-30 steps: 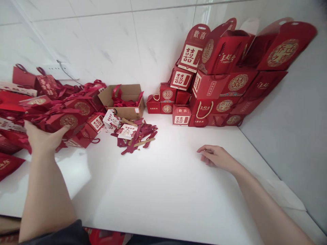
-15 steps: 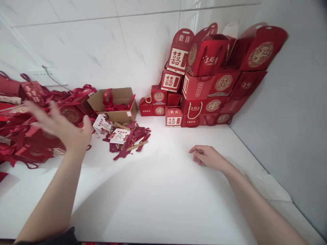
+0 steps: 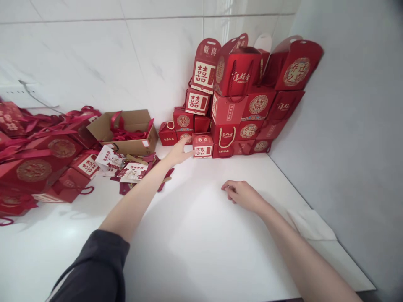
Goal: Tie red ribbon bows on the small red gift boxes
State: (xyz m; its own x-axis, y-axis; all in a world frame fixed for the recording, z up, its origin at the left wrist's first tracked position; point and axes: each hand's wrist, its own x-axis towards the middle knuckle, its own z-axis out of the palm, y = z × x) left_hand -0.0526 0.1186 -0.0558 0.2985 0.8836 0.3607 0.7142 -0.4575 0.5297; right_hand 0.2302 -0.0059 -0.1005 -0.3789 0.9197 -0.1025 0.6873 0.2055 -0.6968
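Head view, left hand [image 3: 179,152] open, just beside red gift box [image 3: 203,146] printed 歡喜 and 囍, right hand [image 3: 243,196] loosely curled

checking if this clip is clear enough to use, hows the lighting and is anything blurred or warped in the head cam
In the head view, even light leaves the white tabletop pale with a faint bright patch at lower left, the glossy wall tiles show sheen, wide-angle warp makes the stacked red gift boxes seem to lean, and the left hand shows no obvious blur
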